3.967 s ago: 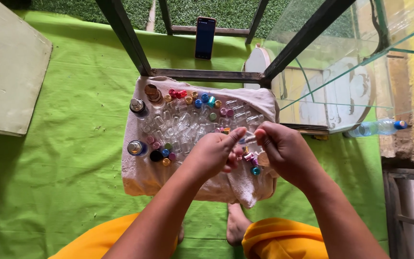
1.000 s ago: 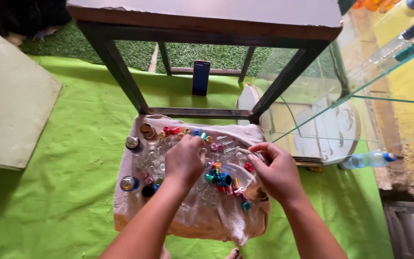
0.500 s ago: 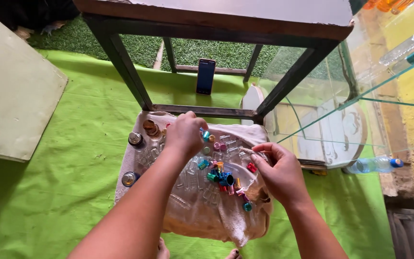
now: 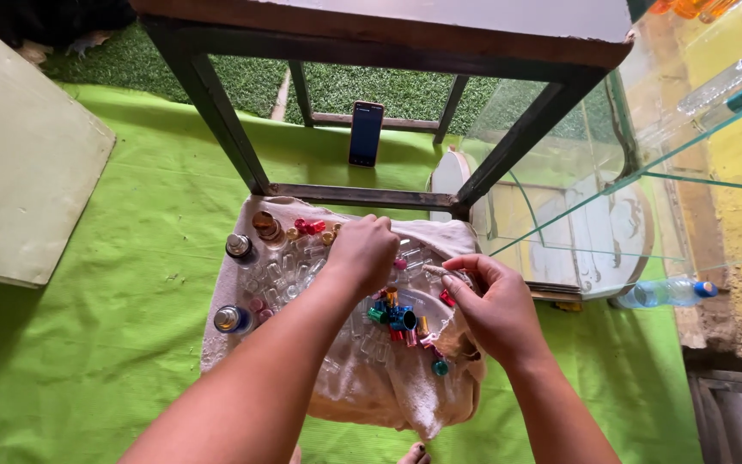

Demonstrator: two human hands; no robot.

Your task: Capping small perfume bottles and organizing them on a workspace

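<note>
A bright green cloth (image 4: 130,258) covered the floor, with artificial turf (image 4: 362,86) beyond it, a pale flat board (image 4: 19,163) lying at the left and yellow walling at the right. A dark metal-framed stand (image 4: 216,112) with a pale top rose over the work area, a glass cabinet (image 4: 611,198) beside it, and a dark phone (image 4: 366,133) stood upright against the stand's far rail. A clear plastic bottle with a blue cap (image 4: 667,292) lay on its side near the cabinet foot, long axis running left to right, cap toward the right. On the green cloth sat a beige towel (image 4: 405,395) spread with small clear glass vials (image 4: 289,275) and coloured metallic caps (image 4: 397,316); three larger metal-topped bottles (image 4: 232,320) stood along its left edge. The left hand (image 4: 362,249) reached over the far part of the towel, fingers curled down among the vials; what it held could not be told. The right hand (image 4: 491,309) pinched a small vial (image 4: 435,271) between thumb and fingertips above the towel's right side, the vial lying roughly level with its long axis across the view, one end pointing left toward the other hand.
</note>
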